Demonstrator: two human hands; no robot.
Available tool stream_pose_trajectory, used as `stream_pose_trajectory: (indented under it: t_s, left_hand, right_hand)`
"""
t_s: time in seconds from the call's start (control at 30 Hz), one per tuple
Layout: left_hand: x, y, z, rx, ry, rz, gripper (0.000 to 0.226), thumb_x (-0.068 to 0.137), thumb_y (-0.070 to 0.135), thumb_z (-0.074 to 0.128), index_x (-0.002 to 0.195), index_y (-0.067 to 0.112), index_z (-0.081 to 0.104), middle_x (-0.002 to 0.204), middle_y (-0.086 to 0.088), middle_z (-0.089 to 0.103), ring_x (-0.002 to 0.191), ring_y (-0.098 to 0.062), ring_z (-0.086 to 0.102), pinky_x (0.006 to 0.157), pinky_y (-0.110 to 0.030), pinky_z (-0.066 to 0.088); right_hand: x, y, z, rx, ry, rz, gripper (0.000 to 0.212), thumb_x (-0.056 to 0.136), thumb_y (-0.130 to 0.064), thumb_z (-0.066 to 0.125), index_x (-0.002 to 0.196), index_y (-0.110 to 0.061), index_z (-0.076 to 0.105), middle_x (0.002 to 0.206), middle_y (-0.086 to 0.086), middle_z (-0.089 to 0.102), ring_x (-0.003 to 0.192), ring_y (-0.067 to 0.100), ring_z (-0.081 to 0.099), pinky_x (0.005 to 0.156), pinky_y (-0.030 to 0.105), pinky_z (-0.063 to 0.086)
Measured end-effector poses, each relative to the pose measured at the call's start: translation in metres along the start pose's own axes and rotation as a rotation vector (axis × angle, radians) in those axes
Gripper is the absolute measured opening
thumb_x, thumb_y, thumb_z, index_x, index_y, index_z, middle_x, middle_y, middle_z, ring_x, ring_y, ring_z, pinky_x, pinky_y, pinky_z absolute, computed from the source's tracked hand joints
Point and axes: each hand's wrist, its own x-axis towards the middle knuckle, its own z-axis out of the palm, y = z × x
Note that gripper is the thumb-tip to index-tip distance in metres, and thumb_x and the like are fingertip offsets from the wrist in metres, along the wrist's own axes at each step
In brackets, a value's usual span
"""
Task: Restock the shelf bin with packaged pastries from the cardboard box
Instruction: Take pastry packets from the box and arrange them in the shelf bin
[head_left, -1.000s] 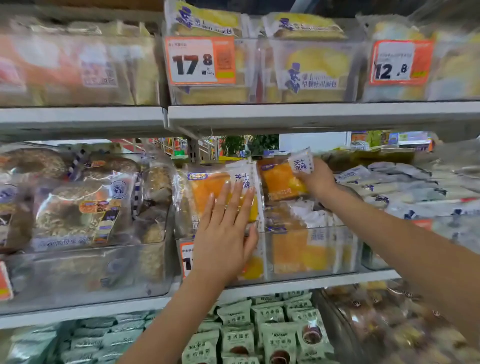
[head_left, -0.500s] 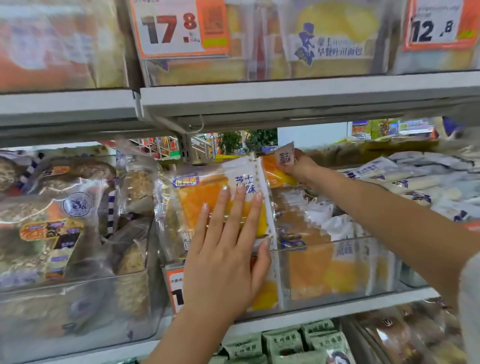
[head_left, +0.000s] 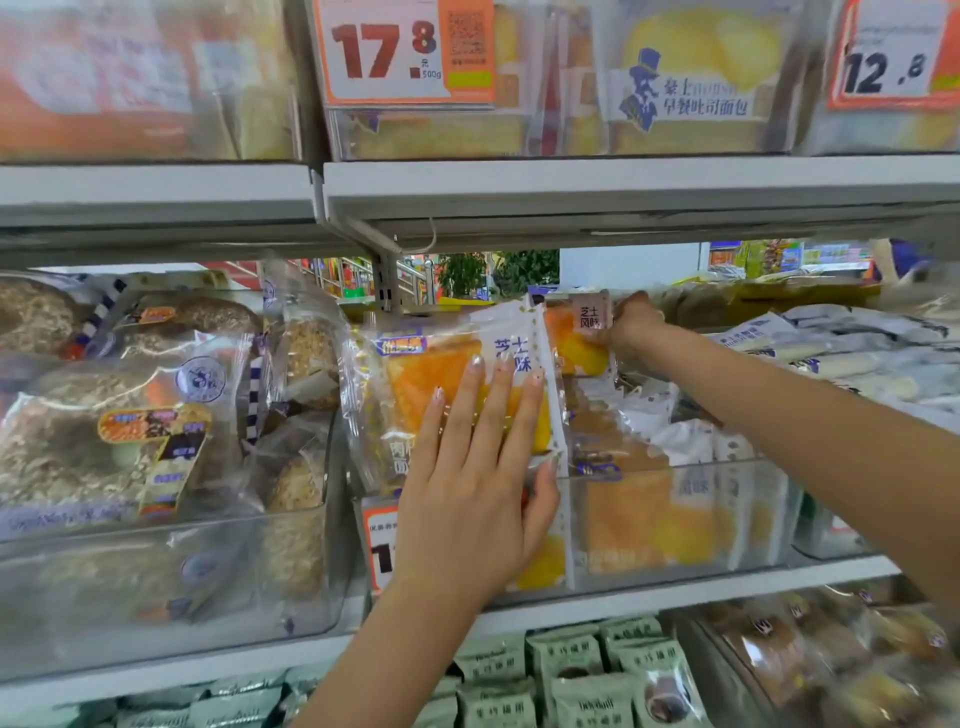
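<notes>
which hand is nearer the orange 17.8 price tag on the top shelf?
Left. The left hand presses a front pastry pack almost straight below the orange 17.8 price tag; the right hand grips a pack further right.

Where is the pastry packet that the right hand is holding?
In the head view, the pastry packet sits right of centre, gripped by the right hand at the back of the clear bin, behind the front packet under the left hand.

Price tag (head_left: 410, 52) up above the left hand (head_left: 467, 499) reads 17.8, with 500g in small print. Another tag (head_left: 893, 57) above the right hand (head_left: 636, 322) says 12.8. The bread bag (head_left: 691, 93) between those tags has 早餐吐司面包 on it. The pastry pack (head_left: 576, 338) the right hand grips shows 芝士风味 on its white label.
</notes>
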Motion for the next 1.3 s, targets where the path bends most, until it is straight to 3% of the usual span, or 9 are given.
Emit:
stream_pose_trajectory:
  t_s: [0.2, 0.4, 0.53, 0.67, 0.73, 0.83, 0.93, 1.03, 1.3]
  left_hand:
    - [-0.004, 0.0, -0.013, -0.103, 0.036, 0.073, 0.055, 0.096, 0.03, 0.034, 0.149, 0.016, 0.023, 0.154, -0.012, 0.019, 0.144, -0.027, 0.018, 0.118, -0.044, 0.016]
    - [-0.159, 0.036, -0.035, -0.407, -0.042, 0.291, 0.044, 0.095, 0.021, 0.038, 0.137, 0.009, 0.042, 0.142, -0.016, 0.046, 0.135, -0.027, 0.038, 0.113, -0.044, 0.028]
    - [-0.294, 0.066, -0.047, -0.583, -0.424, 0.091, 0.035, 0.086, 0.019, 0.043, 0.119, 0.008, 0.052, 0.122, -0.015, 0.06, 0.113, -0.031, 0.055, 0.093, -0.042, 0.044]
    - [-0.417, 0.088, -0.065, -0.6, -0.892, -0.171, 0.051, 0.079, 0.017, 0.052, 0.129, 0.009, 0.05, 0.119, -0.012, 0.06, 0.104, -0.03, 0.061, 0.081, -0.04, 0.055]
    - [-0.463, 0.092, -0.081, -0.541, -1.218, -0.303, 0.063, 0.083, 0.014, 0.06, 0.142, 0.01, 0.038, 0.132, -0.011, 0.053, 0.118, -0.028, 0.054, 0.091, -0.039, 0.05]
    - [-0.51, 0.084, -0.094, -0.481, -1.538, -0.316, 0.063, 0.097, 0.018, 0.042, 0.152, 0.017, 0.01, 0.153, -0.006, 0.025, 0.138, -0.024, 0.028, 0.109, -0.035, 0.033]
    - [-0.529, 0.07, -0.098, -0.529, -1.641, -0.283, 0.06, 0.097, 0.019, 0.042, 0.15, 0.018, 0.015, 0.154, -0.004, 0.022, 0.141, -0.023, 0.021, 0.111, -0.036, 0.029]
    - [-0.543, 0.055, -0.101, -0.527, -1.589, -0.375, 0.056, 0.095, 0.019, 0.045, 0.147, 0.022, 0.024, 0.152, -0.001, 0.029, 0.139, -0.02, 0.027, 0.109, -0.033, 0.032]
    - [-0.55, 0.061, -0.085, -0.452, -1.611, -0.616, 0.042, 0.096, 0.024, 0.045, 0.136, 0.019, 0.036, 0.145, -0.004, 0.037, 0.136, -0.024, 0.025, 0.108, -0.039, 0.029]
  right_hand:
    - [-0.099, -0.012, -0.049, 0.014, 0.232, -0.183, 0.044, 0.089, -0.013, 0.062, 0.127, -0.012, 0.039, 0.12, 0.013, 0.047, 0.109, 0.031, 0.05, 0.082, 0.037, 0.042]
    - [-0.308, 0.048, -0.038, 0.116, 0.393, -0.586, 0.018, 0.09, -0.019, 0.06, 0.103, -0.013, 0.05, 0.095, -0.004, 0.05, 0.085, 0.01, 0.049, 0.076, 0.026, 0.045]
    - [-0.426, 0.129, 0.042, -0.172, 0.101, -0.385, 0.025, 0.086, -0.029, 0.066, 0.105, -0.023, 0.051, 0.093, -0.008, 0.054, 0.085, 0.011, 0.053, 0.065, 0.031, 0.048]
    - [-0.491, 0.217, 0.127, -0.406, -0.394, -0.12, 0.024, 0.085, -0.033, 0.066, 0.099, -0.03, 0.046, 0.088, -0.01, 0.053, 0.083, 0.012, 0.054, 0.072, 0.034, 0.05]
    - [-0.51, 0.258, 0.161, -0.493, -0.644, 0.001, 0.025, 0.084, -0.032, 0.067, 0.099, -0.027, 0.048, 0.095, -0.005, 0.057, 0.09, 0.017, 0.057, 0.077, 0.036, 0.048]
    - [-0.531, 0.304, 0.203, -0.622, -1.0, 0.138, 0.031, 0.085, -0.028, 0.066, 0.112, -0.021, 0.05, 0.118, 0.005, 0.058, 0.104, 0.024, 0.056, 0.084, 0.036, 0.047]
    - [-0.549, 0.342, 0.228, -0.784, -1.231, 0.115, 0.045, 0.093, -0.022, 0.054, 0.136, -0.015, 0.04, 0.14, 0.011, 0.044, 0.125, 0.03, 0.044, 0.1, 0.038, 0.041]
    - [-0.573, 0.379, 0.255, -1.04, -1.272, 0.046, 0.052, 0.096, -0.016, 0.047, 0.144, -0.015, 0.027, 0.147, 0.012, 0.033, 0.134, 0.03, 0.033, 0.105, 0.041, 0.033]
    - [-0.6, 0.413, 0.292, -1.048, -1.388, 0.039, 0.082, 0.089, -0.019, 0.058, 0.151, -0.014, 0.005, 0.159, 0.009, 0.007, 0.147, 0.026, 0.001, 0.118, 0.046, 0.008]
